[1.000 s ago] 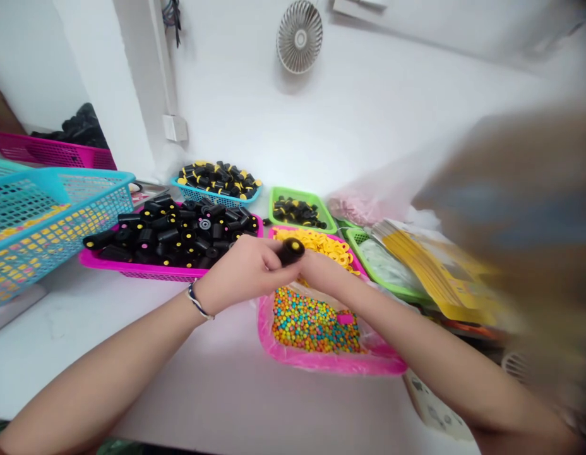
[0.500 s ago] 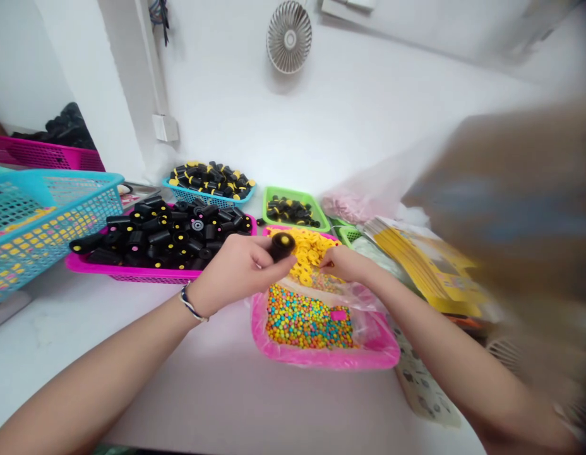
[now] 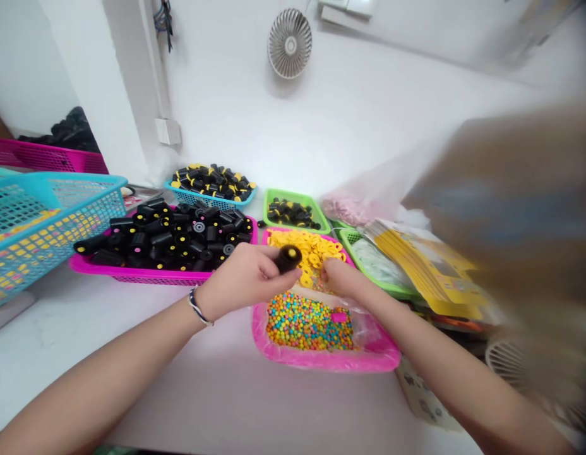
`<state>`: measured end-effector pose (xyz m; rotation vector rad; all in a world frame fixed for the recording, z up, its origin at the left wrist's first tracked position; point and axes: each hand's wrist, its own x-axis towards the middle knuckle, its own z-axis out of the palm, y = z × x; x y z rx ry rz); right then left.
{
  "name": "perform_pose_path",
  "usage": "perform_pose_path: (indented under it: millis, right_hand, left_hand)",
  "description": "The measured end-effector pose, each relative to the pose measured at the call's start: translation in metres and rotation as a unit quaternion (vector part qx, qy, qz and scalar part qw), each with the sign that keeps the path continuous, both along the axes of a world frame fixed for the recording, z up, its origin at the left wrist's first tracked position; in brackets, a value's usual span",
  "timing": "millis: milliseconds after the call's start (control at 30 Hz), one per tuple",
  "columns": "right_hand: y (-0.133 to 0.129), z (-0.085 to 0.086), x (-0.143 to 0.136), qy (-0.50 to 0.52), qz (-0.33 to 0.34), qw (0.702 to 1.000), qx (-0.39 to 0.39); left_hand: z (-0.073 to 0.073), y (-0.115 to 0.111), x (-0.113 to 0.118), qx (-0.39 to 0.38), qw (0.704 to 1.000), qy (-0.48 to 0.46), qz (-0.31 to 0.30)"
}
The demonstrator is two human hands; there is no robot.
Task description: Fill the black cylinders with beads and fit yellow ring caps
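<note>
My left hand (image 3: 245, 278) is closed round a black plastic cylinder (image 3: 289, 258), whose end with a yellow centre faces me. To its right, my right hand (image 3: 339, 277) is down at a heap of yellow plastic ring-shaped discs (image 3: 312, 248). Its fingers are curled, and whatever lies between them is hidden. In front of the discs, small multicoloured beads (image 3: 307, 322) fill the near part of a pink tray (image 3: 326, 360) lined with clear plastic. A small pink piece (image 3: 339, 316) lies on the beads.
Left of the tray stands a magenta basket (image 3: 160, 277) heaped with black cylinders. Behind are a blue basket (image 3: 208, 200) and a green basket (image 3: 297, 191) of black-and-yellow parts. A large blue basket (image 3: 84, 208) is at far left; yellow packets (image 3: 416, 268) lie right.
My right hand has shifted slightly down among the yellow discs. My left hand keeps the black cylinder and has moved a little right and down. The view has tilted slightly.
</note>
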<state>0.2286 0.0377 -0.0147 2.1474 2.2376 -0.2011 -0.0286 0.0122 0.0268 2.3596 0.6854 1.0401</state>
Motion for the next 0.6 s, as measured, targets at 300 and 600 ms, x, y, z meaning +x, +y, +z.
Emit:
perform_pose_path:
  millis: [300, 600]
  right_hand:
    - [-0.084, 0.064, -0.044, 0.271, 0.128, 0.941, 0.159]
    - [-0.095, 0.057, -0.045, 0.358, 0.092, 0.923, 0.110]
  left_hand:
    - [-0.039, -0.012, 0.032, -0.078, 0.996, 0.023, -0.044]
    - [-0.051, -0.014, 0.039, -0.198, 0.978, -0.056, -0.008]
